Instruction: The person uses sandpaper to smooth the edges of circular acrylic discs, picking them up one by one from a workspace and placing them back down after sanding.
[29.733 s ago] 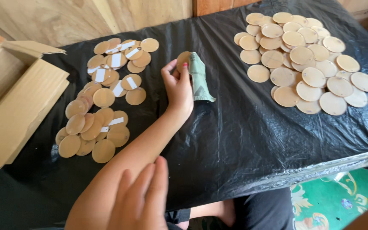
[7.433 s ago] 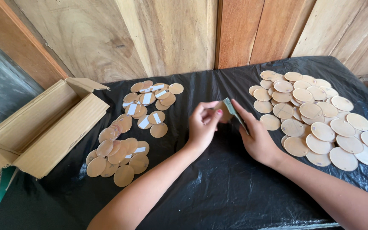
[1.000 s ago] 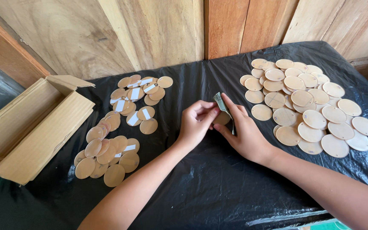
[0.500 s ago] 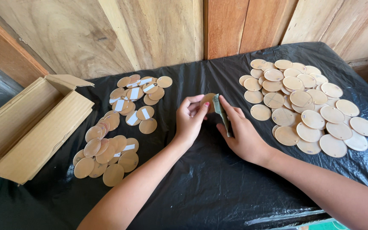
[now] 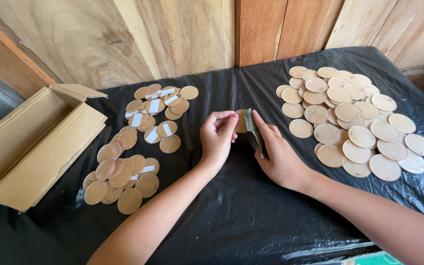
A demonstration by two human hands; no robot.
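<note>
My left hand (image 5: 217, 140) pinches a round tan wooden disc (image 5: 241, 120) upright above the black-covered table (image 5: 231, 216). Against the disc's right face my right hand (image 5: 278, 154) presses a folded greenish piece of sandpaper (image 5: 252, 130). Both hands meet at the table's middle. A spread of tan discs, some with white stickers (image 5: 138, 140), lies to the left. A bigger pile of plain pale discs (image 5: 354, 122) lies to the right.
An open cardboard box (image 5: 30, 147) lies on its side at the left edge of the table. A wooden plank wall (image 5: 182, 34) rises right behind the table. The black plastic sheet hangs over the near edge.
The hands stay together at the table's middle. The sandpaper has shifted slightly against the disc; the view has moved a little.
</note>
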